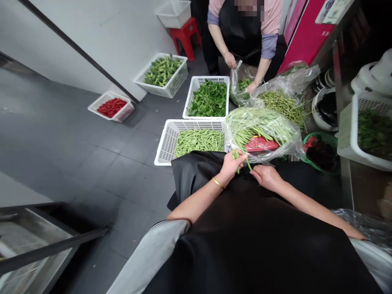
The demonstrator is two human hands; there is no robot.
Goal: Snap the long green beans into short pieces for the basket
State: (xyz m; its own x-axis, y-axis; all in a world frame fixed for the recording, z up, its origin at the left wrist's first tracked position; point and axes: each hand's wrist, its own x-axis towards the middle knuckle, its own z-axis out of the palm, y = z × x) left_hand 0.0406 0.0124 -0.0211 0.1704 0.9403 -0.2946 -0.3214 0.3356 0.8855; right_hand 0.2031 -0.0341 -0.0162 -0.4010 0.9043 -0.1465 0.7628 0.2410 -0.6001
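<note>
My left hand (230,165) is closed around several short green bean pieces (235,155) and one end of a long bean (248,164). The thumb and fingers of my right hand (268,178) pinch that bean's lower end. Both hands are above the black apron on my lap. Just beyond them a clear plastic bag (263,116) of long green beans lies open, with a red packet (261,143) at its mouth. Left of the bag, a white basket (168,141) contains cut bean pieces (199,141).
A co-worker (241,36) sits opposite, hands at another plastic bag. Baskets of leafy greens (208,98), green vegetable pieces (163,70) and red peppers (112,107) stand on the floor. On the right are a green basin (321,165) and a metal shelf (346,183).
</note>
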